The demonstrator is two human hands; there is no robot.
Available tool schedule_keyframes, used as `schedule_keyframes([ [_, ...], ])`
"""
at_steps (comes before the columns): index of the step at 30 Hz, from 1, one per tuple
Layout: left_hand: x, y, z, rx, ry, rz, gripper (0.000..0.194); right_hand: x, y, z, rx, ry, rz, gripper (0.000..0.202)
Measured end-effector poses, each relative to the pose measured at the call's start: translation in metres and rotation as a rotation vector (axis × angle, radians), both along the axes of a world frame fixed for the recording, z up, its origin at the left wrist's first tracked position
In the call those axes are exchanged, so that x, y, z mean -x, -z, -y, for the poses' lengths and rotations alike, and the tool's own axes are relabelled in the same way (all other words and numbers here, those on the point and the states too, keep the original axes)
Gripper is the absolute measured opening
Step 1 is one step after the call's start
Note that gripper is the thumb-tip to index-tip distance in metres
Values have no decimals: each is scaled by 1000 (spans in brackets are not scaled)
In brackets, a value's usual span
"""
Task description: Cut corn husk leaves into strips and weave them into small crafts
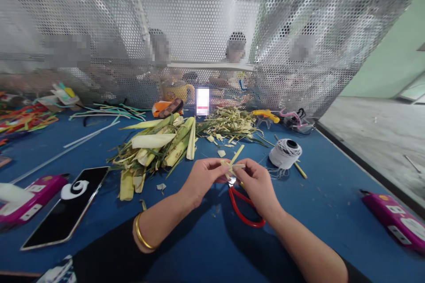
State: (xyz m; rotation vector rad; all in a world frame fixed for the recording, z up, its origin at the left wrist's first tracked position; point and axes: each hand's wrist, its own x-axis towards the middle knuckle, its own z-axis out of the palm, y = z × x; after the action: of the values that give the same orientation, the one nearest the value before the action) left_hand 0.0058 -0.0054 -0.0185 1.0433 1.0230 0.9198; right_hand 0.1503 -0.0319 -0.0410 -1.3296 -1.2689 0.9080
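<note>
My left hand and my right hand meet over the middle of the blue table. Between their pinched fingertips are pale corn husk strips, crossed or folded over each other; one narrow strip points up. Just under my hands lie red-handled scissors, their blades partly hidden by my fingers. A spool of white thread stands right of my right hand, with loose thread around it. To the left is a heap of corn husks, green and pale yellow.
Behind my hands lies a pile of shredded husk. A lit phone leans near the perforated metal screen, with people beyond it. A dark tablet or phone and a purple device are left; another purple device is right.
</note>
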Motion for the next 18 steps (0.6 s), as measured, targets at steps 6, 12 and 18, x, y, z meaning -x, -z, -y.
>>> schedule_keyframes([
  [6,-2,8,-4,14,-73,-33,33,10,-3,1,110,-17,-221,29],
  [12,1,9,-9,71,-200,42,33,10,5,6,-67,4,-29,39],
  [18,2,3,-8,17,-230,35,32,0,4,6,-675,-51,814,22],
])
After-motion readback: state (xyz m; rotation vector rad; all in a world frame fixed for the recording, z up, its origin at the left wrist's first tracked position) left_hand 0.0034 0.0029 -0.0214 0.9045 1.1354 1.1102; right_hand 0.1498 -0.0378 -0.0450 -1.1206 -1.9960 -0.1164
